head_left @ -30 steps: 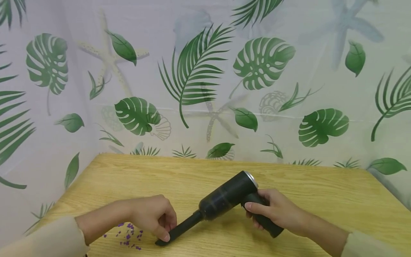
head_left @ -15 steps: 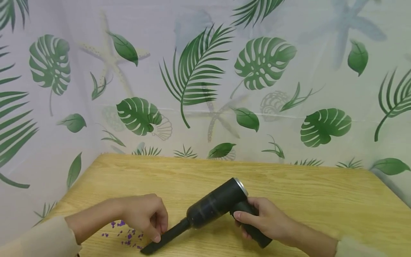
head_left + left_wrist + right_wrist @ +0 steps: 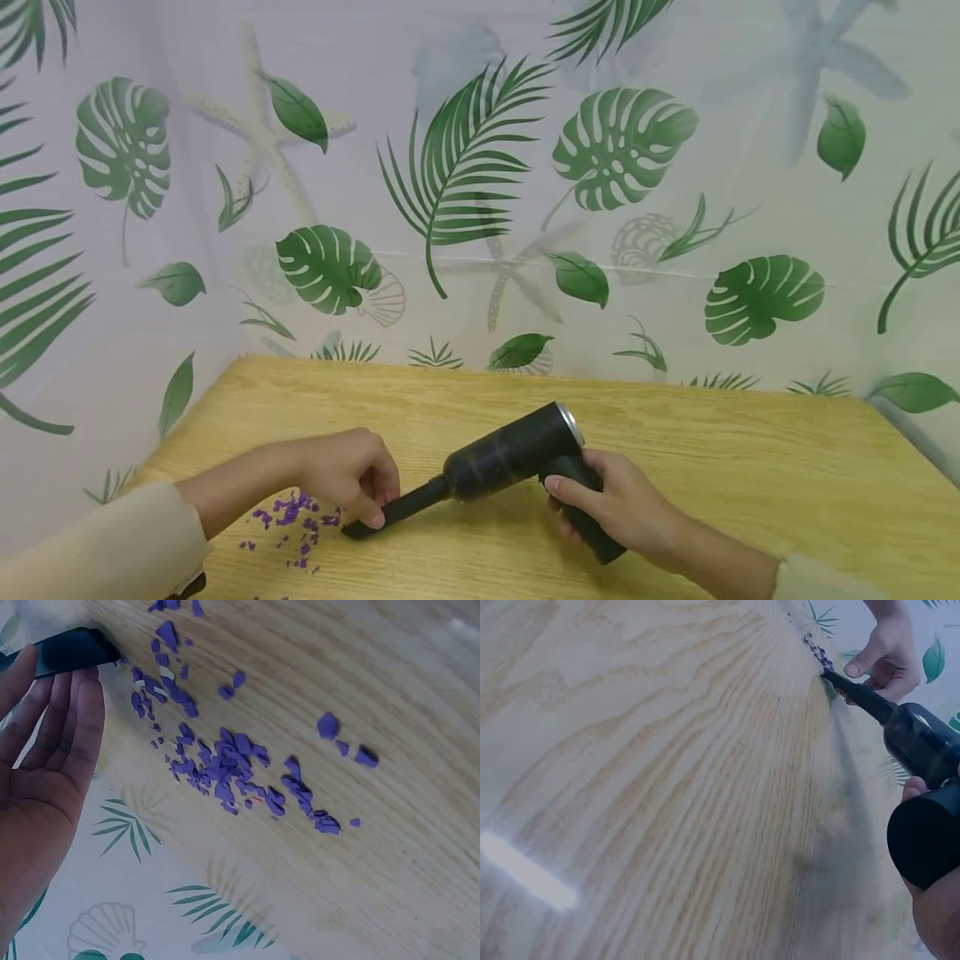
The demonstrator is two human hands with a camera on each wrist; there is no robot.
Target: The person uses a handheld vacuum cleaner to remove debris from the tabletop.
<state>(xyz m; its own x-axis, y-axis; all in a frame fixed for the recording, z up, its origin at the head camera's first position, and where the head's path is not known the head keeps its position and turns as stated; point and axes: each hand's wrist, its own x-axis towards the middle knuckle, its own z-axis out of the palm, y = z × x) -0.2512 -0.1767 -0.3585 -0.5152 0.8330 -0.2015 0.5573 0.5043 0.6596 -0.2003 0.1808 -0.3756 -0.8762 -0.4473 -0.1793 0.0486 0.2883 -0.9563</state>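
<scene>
A black handheld vacuum cleaner (image 3: 502, 454) slants over the wooden table, its narrow nozzle (image 3: 412, 502) pointing left and down. My right hand (image 3: 618, 504) grips its handle (image 3: 588, 521), thumb across the near side. Close to the nozzle's tip, my left hand (image 3: 348, 479) pinches the nozzle between thumb and fingers. Purple scraps (image 3: 225, 761) lie scattered on the table, densest in one small heap, with a few white bits among them. In the head view, the tip is right at the scraps' right edge, and my left hand and forearm pass just behind them.
The wooden table (image 3: 675, 467) runs back to a pale cloth backdrop (image 3: 465, 317) printed with green leaves, starfish and shells. A side of the backdrop also borders the table on the left. A bright reflection (image 3: 529, 870) shows on the tabletop.
Both hands have shifted the vacuum cleaner to the left, then a little away from me, bringing its tip to the purple scraps. More scraps show in the head view now.
</scene>
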